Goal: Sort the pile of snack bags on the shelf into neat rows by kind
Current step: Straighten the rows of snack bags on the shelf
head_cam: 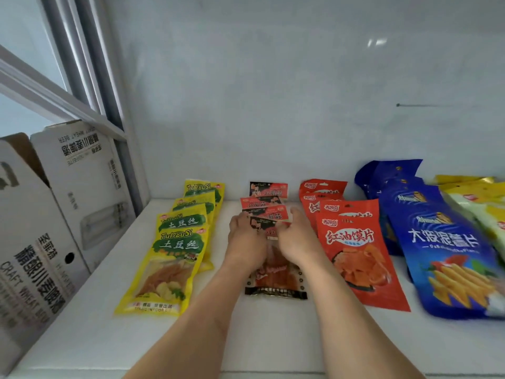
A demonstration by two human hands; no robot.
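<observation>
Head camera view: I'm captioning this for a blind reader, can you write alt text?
Both hands, left hand and right hand, rest on the front black-and-red snack bag in the middle row on a white shelf. Yellow bags lie in a row to its left, red bags and blue bags to its right.
</observation>
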